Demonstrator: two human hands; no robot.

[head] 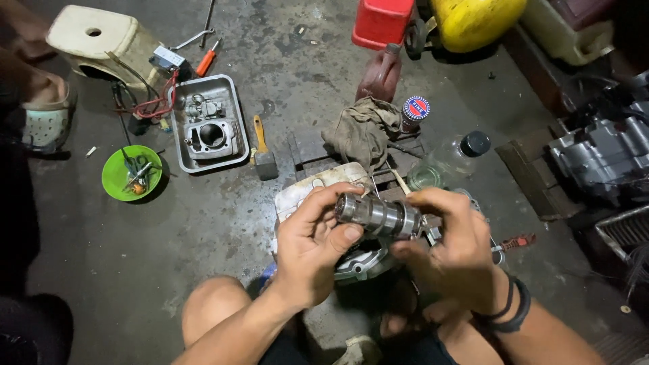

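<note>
Repair workshop: oil-stained concrete floor (223, 223), engine cylinder in metal tray (233, 145), screwdriver (207, 61), greasy rag (362, 128).

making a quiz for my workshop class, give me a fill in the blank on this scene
1. Both hands, left hand and right hand, hold a ribbed steel ____ shaft.
2. The grey engine cylinder block lies in a metal ____.
3. The round plastic bowl is ____.

Missing words: cam; tray; green

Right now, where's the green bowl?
In the head view the green bowl sits on the concrete floor at the left, just left of the metal tray holding the engine cylinder, below the cream plastic stool.
</note>
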